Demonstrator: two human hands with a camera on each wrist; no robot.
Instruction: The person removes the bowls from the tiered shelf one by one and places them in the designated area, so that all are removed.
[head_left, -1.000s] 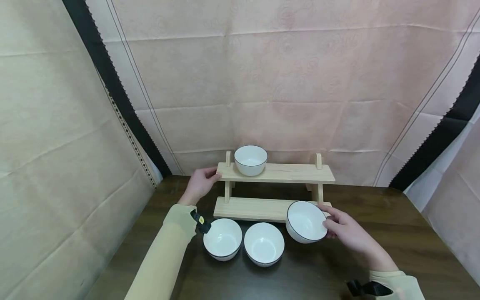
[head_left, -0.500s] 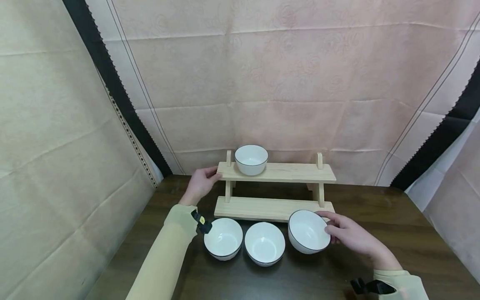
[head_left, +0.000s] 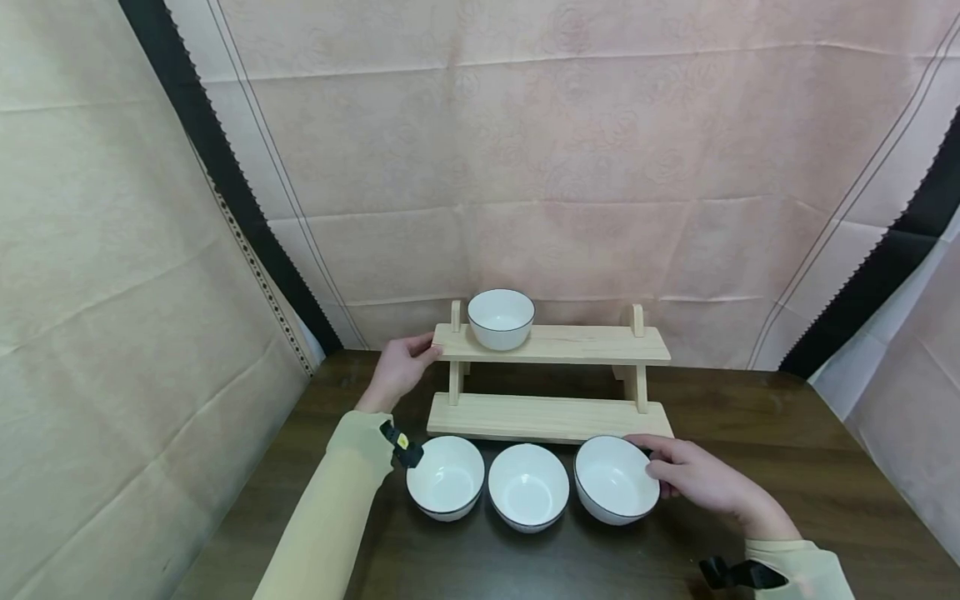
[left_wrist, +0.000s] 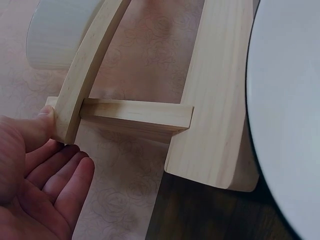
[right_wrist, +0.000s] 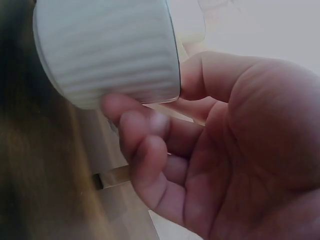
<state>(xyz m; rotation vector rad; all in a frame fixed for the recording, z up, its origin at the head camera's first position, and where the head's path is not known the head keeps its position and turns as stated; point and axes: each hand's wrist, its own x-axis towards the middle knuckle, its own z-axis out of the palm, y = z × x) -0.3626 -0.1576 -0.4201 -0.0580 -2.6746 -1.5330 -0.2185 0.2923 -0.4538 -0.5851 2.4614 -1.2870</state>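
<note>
My right hand (head_left: 701, 477) pinches the right side of a white, dark-rimmed bowl (head_left: 617, 481) at the right end of a front row of bowls. In the right wrist view the thumb is at the rim and the fingers lie along the bowl's ribbed outer wall (right_wrist: 110, 50). My left hand (head_left: 400, 369) grips the left end of the upper board of a two-tier wooden shelf (head_left: 585, 344). The left wrist view has the thumb on one face of that board (left_wrist: 75, 107) and the fingers curled behind its end. One bowl (head_left: 501, 321) sits on the upper tier's left part.
Two more white bowls, a left one (head_left: 446, 478) and a middle one (head_left: 528, 487), stand on the dark wooden table (head_left: 450, 567) before the shelf. The lower board (head_left: 540, 417) lies just behind the row. Pale cloth (head_left: 562, 167) hangs behind and at both sides.
My right hand has brought its bowl down and toward me, from over the lower board's front edge into line with the other two bowls. The left hand stays on the shelf.
</note>
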